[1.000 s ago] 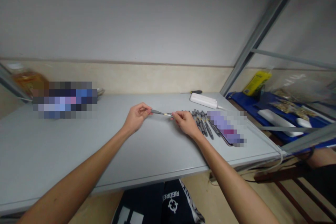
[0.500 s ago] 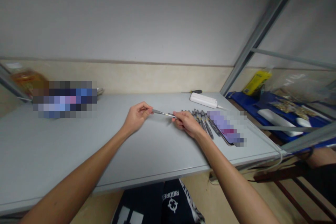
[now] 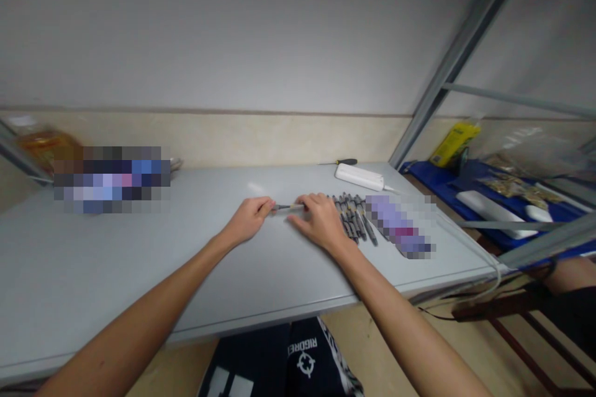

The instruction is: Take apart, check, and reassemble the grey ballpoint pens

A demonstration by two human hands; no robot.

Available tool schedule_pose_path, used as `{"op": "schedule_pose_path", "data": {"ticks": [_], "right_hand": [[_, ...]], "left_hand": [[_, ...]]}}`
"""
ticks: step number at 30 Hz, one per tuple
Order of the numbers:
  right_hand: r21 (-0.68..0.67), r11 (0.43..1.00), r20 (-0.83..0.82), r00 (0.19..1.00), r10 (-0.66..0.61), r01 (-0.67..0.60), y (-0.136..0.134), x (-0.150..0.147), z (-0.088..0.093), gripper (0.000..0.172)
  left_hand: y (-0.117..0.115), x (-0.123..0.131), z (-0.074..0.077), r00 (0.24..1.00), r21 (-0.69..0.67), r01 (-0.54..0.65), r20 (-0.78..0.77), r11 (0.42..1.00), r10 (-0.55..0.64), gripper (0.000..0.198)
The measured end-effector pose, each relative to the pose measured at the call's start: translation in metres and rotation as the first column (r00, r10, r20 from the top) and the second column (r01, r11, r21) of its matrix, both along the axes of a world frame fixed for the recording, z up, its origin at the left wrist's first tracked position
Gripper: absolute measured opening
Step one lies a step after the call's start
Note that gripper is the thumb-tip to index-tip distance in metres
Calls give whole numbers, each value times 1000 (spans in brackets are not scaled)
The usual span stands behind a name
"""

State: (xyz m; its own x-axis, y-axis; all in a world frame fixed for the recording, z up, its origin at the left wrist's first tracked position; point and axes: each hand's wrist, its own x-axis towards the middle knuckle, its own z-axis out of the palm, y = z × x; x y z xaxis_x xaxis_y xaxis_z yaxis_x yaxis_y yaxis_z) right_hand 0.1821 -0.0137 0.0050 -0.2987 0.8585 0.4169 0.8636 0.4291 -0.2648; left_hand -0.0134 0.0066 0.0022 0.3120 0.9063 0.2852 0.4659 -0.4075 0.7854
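My left hand (image 3: 249,220) is closed, with thumb and fingers pinching the left end of a slim grey pen (image 3: 287,207). The pen lies nearly level, just above or on the desk; contact cannot be made out. At its right end is my right hand (image 3: 321,217), thumb held apart and fingers bent over the tip, partly hiding it. Just right of that hand, several similar grey pens (image 3: 356,220) lie side by side on the desk, some hidden behind the hand.
Right of the pens lies a blurred-out flat object (image 3: 395,223). Behind are a white power strip (image 3: 359,177) and a dark-handled screwdriver (image 3: 347,162). A bottle (image 3: 46,149) and blurred items stand left on the grey desk (image 3: 186,285). A metal frame post (image 3: 433,99) rises right.
My right thumb has come away from the pen and the fingers have spread. The pen has come lower and nearer, and my left hand has shifted slightly right with it.
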Motion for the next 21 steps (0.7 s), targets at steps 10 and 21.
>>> {"op": "schedule_pose_path", "data": {"ticks": [10,21], "right_hand": [[-159,970,361,926,-114,181,-8,-18,1,37],[-244,959,332,941,-57,144,-14,-20,5,44]], "left_hand": [[-18,24,-5,850,296,299,-515,907,-112,24],[-19,18,0,715,611,471,-687,636,131,20]]}}
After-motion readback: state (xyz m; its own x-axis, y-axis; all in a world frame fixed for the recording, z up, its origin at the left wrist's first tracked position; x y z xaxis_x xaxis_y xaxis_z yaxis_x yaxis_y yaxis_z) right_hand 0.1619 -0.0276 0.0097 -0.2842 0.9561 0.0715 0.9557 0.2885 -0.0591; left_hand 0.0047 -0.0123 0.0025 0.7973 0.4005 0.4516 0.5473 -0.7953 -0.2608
